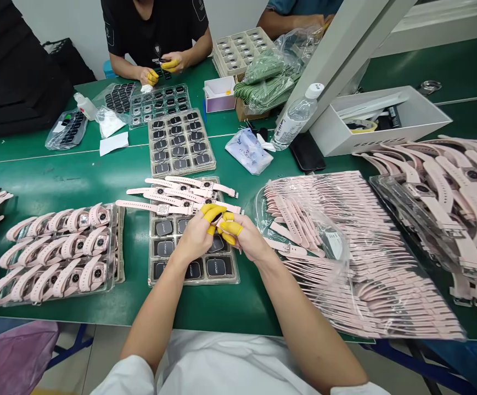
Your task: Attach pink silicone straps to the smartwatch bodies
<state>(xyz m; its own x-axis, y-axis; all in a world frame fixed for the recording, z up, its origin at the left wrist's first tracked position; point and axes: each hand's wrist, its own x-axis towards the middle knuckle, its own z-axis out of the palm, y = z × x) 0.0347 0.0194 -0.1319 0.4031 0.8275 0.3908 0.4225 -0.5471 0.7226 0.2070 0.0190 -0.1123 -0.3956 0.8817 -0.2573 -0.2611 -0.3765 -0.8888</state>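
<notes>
Yellow finger covers are on both my hands, which meet above the clear tray (152, 274) of dark square watch bodies. My left hand (195, 237) pinches a small dark watch (217, 218), mostly hidden by the fingers. Against it my right hand (246, 237) is closed, with a bit of pink strap showing between its fingers. Just beyond, watches with pink straps (172, 196) lie in a loose pile across the tray's far half. To the right, loose pink straps (290, 219) lie on a plastic bag over rows of pink straps (390, 274).
Left stands a tray of strapped pink watches (63, 252). Ahead is another tray of watch bodies (180, 144), then a co-worker (156, 38). A water bottle (298, 118), tissue pack (249, 151), phone (307, 151) and white box (380, 120) are at the right back, near a pillar (345, 55).
</notes>
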